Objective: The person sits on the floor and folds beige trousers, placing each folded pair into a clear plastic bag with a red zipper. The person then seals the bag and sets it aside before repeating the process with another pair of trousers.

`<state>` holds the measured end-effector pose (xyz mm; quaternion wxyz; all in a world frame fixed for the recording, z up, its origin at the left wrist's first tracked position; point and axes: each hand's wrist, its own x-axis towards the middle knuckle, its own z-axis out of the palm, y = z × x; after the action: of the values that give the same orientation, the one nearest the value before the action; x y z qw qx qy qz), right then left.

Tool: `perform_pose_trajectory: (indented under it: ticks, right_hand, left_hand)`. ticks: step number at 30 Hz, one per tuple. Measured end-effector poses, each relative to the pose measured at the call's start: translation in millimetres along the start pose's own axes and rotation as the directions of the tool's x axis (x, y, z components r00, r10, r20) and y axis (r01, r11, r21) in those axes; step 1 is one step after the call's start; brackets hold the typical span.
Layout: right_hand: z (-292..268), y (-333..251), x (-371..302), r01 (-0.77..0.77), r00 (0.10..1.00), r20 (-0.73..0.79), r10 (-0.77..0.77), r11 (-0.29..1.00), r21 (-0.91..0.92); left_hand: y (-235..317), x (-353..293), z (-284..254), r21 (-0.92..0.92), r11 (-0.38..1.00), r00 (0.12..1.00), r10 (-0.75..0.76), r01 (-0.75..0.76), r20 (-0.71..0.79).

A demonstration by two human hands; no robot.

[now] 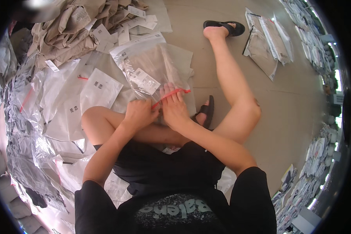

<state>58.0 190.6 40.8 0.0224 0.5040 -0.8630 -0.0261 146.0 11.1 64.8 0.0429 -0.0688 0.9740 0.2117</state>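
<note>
A clear zip bag (123, 58) with a red slider strip lies in front of me, its mouth toward my lap. Inside it is a folded beige garment (154, 58), and a white printed tag (145, 81) shows through the plastic. My left hand (139, 114) is closed on the left corner of the bag's mouth, fingers curled. My right hand (174, 108) lies flat with fingers stretched out. Its fingertips reach past the red strip (171, 93) and show through the clear plastic, seemingly inside the mouth. The right thumb is close to the left hand.
Loose empty zip bags (70, 105) are spread on the left. Behind them rises a heap of beige garments (66, 35) with white tags. Packed bags (263, 43) lie on the floor (288, 113) at the far right. Stacks of packed goods (312, 167) line the right edge.
</note>
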Motion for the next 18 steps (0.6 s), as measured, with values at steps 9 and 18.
perform_pose_trajectory:
  ticks: [9,18]
  right_hand:
    - [70.3,26.5,1.0,-0.273,0.943,-0.097,0.317,0.909,0.316]
    - [7.9,-7.1,-21.3,-0.036,0.998,-0.047,0.044,0.988,0.149]
  left_hand:
    - [-7.6,8.9,40.3,0.207,0.975,0.978,0.034,-0.078,0.205]
    - [-21.6,8.5,35.3,0.280,0.952,0.953,0.032,-0.120,0.300]
